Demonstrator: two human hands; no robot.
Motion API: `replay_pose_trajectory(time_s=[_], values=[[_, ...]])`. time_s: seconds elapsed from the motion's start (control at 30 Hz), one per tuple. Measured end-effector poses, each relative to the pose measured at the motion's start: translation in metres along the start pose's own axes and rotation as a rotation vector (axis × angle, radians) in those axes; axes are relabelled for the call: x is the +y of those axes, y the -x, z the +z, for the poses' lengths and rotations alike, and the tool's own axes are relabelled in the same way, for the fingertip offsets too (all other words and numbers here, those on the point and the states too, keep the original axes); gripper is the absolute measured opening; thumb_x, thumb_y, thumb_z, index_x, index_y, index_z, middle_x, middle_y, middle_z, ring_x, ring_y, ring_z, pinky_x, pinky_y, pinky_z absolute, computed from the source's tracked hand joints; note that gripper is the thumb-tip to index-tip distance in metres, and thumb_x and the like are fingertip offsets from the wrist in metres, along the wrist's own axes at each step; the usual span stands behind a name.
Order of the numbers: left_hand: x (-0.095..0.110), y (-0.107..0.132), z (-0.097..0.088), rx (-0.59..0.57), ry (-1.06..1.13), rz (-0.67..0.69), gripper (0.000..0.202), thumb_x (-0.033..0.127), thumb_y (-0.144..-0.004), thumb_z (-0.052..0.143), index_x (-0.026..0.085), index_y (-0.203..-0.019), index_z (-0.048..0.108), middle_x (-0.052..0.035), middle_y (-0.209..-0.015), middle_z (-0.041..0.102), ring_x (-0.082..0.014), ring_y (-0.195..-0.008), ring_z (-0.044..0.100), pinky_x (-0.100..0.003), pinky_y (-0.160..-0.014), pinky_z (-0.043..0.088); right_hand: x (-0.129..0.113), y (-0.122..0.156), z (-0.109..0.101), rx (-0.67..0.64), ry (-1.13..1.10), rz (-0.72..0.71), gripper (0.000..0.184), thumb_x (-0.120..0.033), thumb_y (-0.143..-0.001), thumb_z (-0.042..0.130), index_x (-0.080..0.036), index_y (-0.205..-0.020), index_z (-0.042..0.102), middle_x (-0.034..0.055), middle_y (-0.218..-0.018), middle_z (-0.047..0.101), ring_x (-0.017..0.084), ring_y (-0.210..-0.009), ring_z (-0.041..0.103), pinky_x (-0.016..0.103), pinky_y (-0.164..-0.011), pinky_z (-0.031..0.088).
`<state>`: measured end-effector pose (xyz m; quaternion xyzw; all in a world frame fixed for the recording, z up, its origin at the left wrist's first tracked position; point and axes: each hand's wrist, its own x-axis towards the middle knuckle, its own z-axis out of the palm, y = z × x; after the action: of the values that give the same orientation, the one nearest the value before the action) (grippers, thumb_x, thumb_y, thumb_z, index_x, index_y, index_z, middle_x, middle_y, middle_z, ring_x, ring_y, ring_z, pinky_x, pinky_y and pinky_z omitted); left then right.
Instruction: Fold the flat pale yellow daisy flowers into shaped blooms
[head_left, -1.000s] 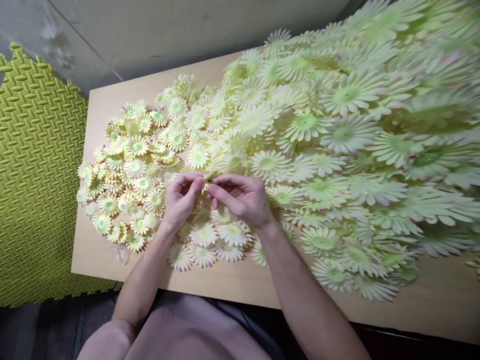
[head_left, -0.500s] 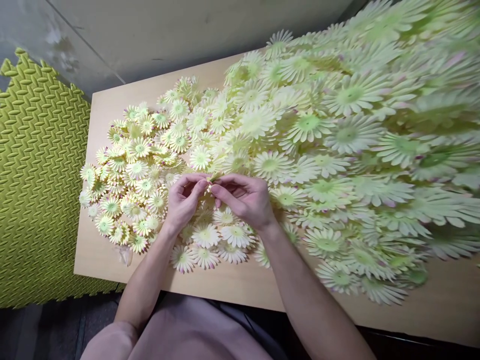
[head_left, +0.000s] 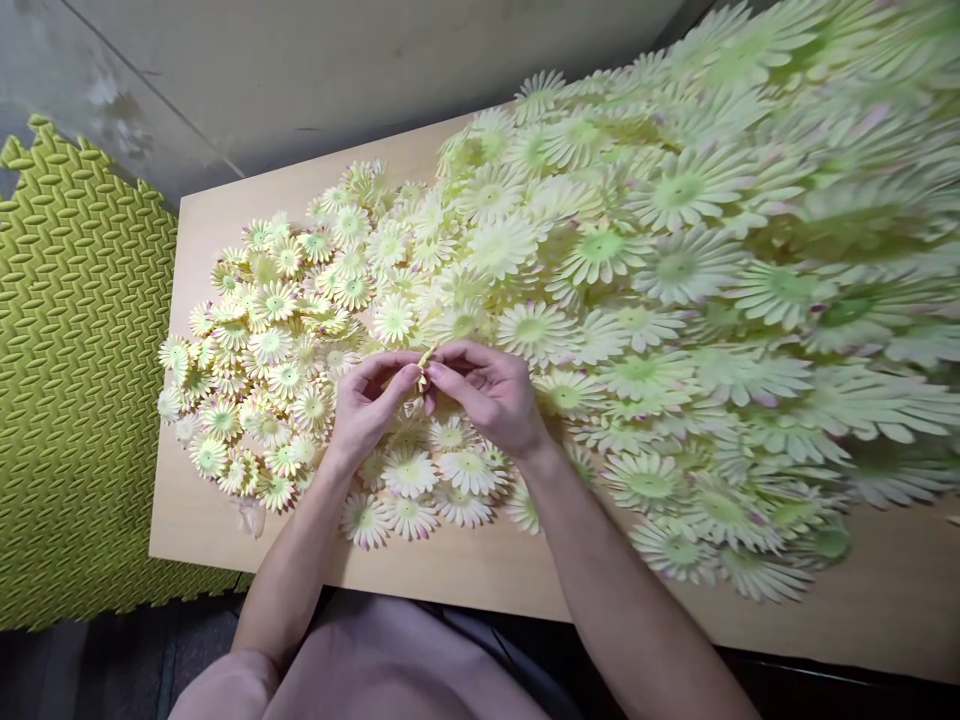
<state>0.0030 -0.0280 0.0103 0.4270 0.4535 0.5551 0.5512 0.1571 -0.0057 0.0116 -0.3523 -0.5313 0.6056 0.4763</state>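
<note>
My left hand (head_left: pixel 371 400) and my right hand (head_left: pixel 491 395) meet over the middle of the table, each closed in a pinch between thumb and fingers. Between the fingertips is a small pale-yellow artificial flower piece (head_left: pixel 425 358), turned edge-on, with its lower part mostly covered by the thumbs. Beneath and in front of the hands lie loose artificial daisy heads (head_left: pixel 410 472), white-yellow with green centres and pinkish petal tips. Smaller flower heads (head_left: pixel 270 345) are heaped beyond my left hand. Larger ones (head_left: pixel 637 370) spread to the right of my right hand.
A light wooden table (head_left: pixel 480 575) carries the flowers. A scrap of clear plastic (head_left: pixel 250 517) lies near its left front. Against the left edge stands a yellow-green foam mat (head_left: pixel 82 370). A grey wall (head_left: pixel 337 75) runs along the back.
The flower piece between my fingertips has turned and now sticks up more visibly as a narrow yellow strip. Both hands stay pinched in nearly the same place; the view has shifted slightly.
</note>
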Motion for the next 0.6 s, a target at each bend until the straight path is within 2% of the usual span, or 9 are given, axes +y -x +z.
replay_pose_trajectory(time_s=[0.13,0.23,0.37,0.43,0.5,0.57,0.6], values=[[-0.005,0.000,-0.002,0.056,-0.039,0.045,0.017,0.034,-0.079,0.076,0.021,-0.091,0.077,-0.0030,-0.088,0.075,-0.0114,-0.079,0.069,-0.023,-0.073,0.055,0.000,0.000,0.001,-0.007,0.054,-0.035,0.009,-0.030,-0.087,0.068,-0.020,-0.086,0.069,-0.0016,-0.065,0.068,0.013,-0.054,0.066,0.025,-0.050,0.055],[-0.009,0.000,-0.001,0.132,-0.045,0.034,0.019,0.037,-0.078,0.076,0.021,-0.087,0.076,-0.0011,-0.080,0.072,-0.0085,-0.070,0.064,-0.020,-0.065,0.052,0.000,0.001,0.003,-0.003,0.063,-0.023,0.011,-0.030,-0.088,0.067,-0.020,-0.085,0.067,-0.0010,-0.066,0.068,0.014,-0.055,0.067,0.026,-0.050,0.056],[-0.009,-0.001,-0.001,0.239,0.095,-0.028,0.025,0.043,-0.074,0.079,0.020,-0.082,0.072,0.0021,-0.073,0.064,-0.0055,-0.062,0.056,-0.017,-0.059,0.049,0.001,0.000,0.004,0.047,0.020,-0.041,0.015,-0.035,-0.089,0.065,-0.022,-0.082,0.064,0.0006,-0.069,0.067,0.015,-0.057,0.068,0.030,-0.053,0.057],[-0.007,-0.003,-0.002,0.295,0.174,-0.033,0.028,0.044,-0.071,0.081,0.019,-0.079,0.070,0.0031,-0.072,0.061,-0.0052,-0.062,0.055,-0.017,-0.058,0.051,0.001,-0.003,0.001,0.162,-0.031,-0.085,0.020,-0.041,-0.086,0.067,-0.023,-0.078,0.062,0.0002,-0.066,0.064,0.015,-0.056,0.065,0.030,-0.049,0.055],[-0.005,-0.004,-0.005,0.328,0.201,-0.019,0.029,0.044,-0.069,0.082,0.019,-0.078,0.069,0.0035,-0.072,0.060,-0.0046,-0.062,0.054,-0.017,-0.059,0.052,0.001,-0.006,-0.003,0.353,-0.108,-0.124,0.024,-0.045,-0.084,0.067,-0.024,-0.076,0.059,-0.0010,-0.063,0.061,0.013,-0.050,0.060,0.028,-0.043,0.050],[-0.005,-0.003,-0.006,0.310,0.183,-0.013,0.026,0.041,-0.070,0.082,0.019,-0.079,0.071,0.0031,-0.072,0.060,-0.0042,-0.063,0.055,-0.017,-0.061,0.053,0.001,-0.008,-0.007,0.498,-0.164,-0.157,0.028,-0.049,-0.088,0.062,-0.024,-0.075,0.058,-0.0022,-0.059,0.060,0.010,-0.041,0.053,0.026,-0.036,0.045],[-0.005,-0.003,-0.007,0.291,0.167,-0.009,0.024,0.040,-0.072,0.081,0.019,-0.081,0.072,0.0027,-0.074,0.061,-0.0043,-0.064,0.056,-0.017,-0.062,0.054,0.002,-0.009,-0.008,0.510,-0.173,-0.180,0.031,-0.050,-0.090,0.060,-0.024,-0.073,0.058,-0.0023,-0.058,0.060,0.009,-0.038,0.050,0.025,-0.034,0.042]])
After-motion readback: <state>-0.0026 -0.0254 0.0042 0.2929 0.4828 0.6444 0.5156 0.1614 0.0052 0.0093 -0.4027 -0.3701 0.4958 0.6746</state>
